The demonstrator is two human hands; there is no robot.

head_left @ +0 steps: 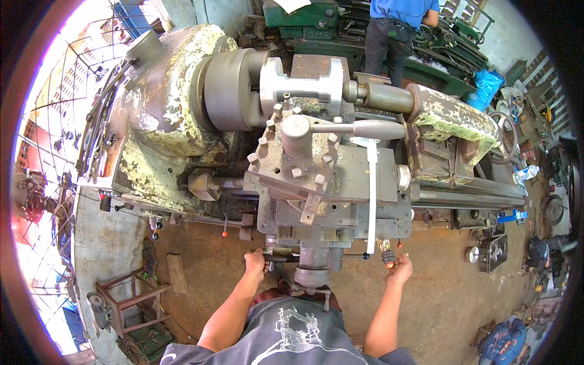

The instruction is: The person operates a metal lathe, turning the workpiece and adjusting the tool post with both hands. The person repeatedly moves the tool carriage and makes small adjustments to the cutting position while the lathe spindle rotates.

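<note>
Characters [319, 34] on green machine [304, 19]; white shirt print [298, 327]; left hand [255, 263] at lathe [304, 165].

One fisheye view from the head — steeply downward over the wearer's shirt [298, 337], facing a lathe [344, 167] close ahead.

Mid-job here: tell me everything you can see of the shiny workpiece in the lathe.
The workpiece is a bright, silvery, metal-looking spool: two round flanges joined by a narrower cylinder. It lies crosswise, its left end at the blurred chuck, its right end against the tailstock centre. It sits beyond the tool post; whether anything is cutting it is unclear.
</note>
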